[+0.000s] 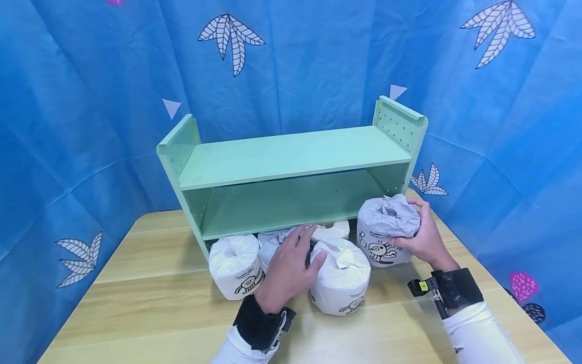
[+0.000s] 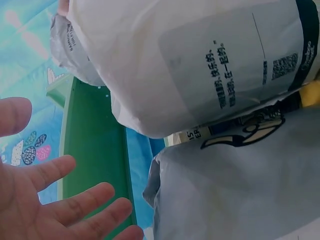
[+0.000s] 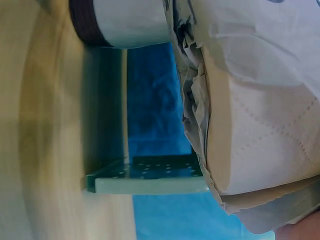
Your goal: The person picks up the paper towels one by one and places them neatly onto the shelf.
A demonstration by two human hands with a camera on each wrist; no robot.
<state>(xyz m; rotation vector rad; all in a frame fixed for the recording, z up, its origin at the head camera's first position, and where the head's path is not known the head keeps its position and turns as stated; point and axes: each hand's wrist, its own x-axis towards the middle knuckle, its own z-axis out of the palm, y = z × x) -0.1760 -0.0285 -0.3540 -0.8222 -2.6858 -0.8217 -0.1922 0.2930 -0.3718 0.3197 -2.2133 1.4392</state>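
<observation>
On the desk (image 1: 154,303), a green shelf (image 1: 291,156), paper rolls (image 1: 227,258) before it.
By its right end, one roll (image 1: 379,235), gripped by the right hand (image 1: 427,237); the left hand (image 1: 288,270) spread, empty. Seemingly a shifting step; next needs steady grip.

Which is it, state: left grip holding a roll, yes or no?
No, in the left wrist view the left grip is spread open, holding nothing.
</observation>
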